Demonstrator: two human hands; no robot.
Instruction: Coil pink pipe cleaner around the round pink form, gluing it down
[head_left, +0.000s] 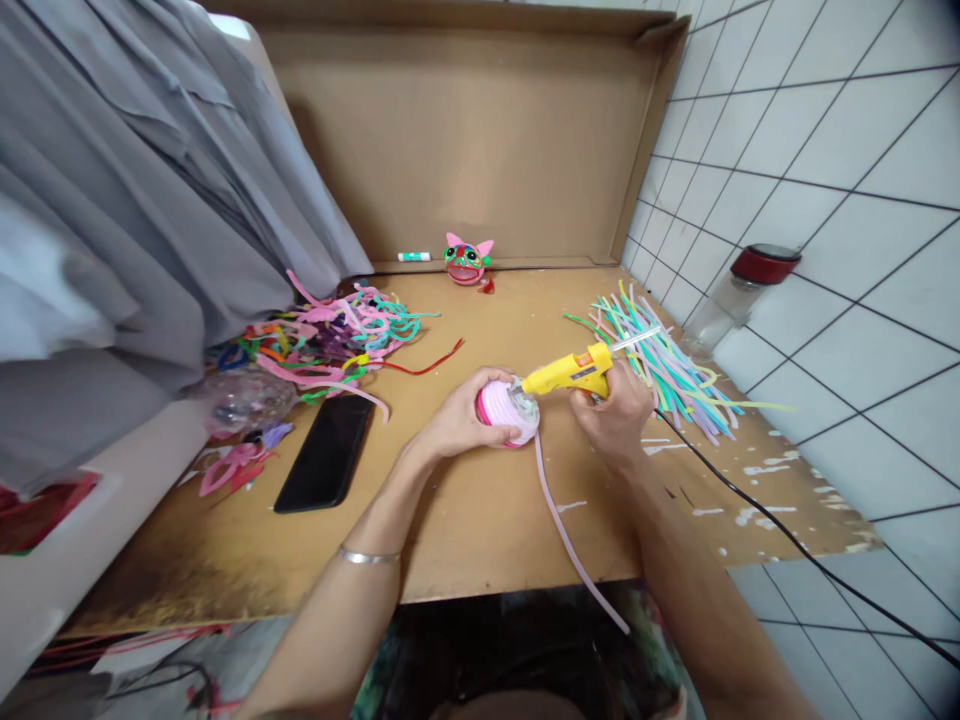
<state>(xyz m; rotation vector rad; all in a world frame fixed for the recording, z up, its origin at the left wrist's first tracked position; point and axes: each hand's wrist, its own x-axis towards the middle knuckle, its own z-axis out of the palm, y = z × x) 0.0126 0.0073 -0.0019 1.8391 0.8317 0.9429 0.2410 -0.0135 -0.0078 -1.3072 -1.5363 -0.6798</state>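
My left hand (459, 415) is wrapped round a pink ball-shaped piece (501, 412) wound with fuzzy stems. From the ball a long pale pink stem (559, 520) hangs down past the table's front edge. A yellow glue gun (570, 372) is gripped in my right hand (619, 410), with a clear glue stick in its back end. Its nozzle points left and down at the greyish side of the ball; whether the tip touches it I cannot tell.
Colourful stems (352, 325) and a black phone (326, 452) lie left. More stems (667, 360) and a red-lidded jar (739, 300) are right. At the back stand a small animal head (466, 260) and cardboard (465, 140). A black cord (750, 500) trails right.
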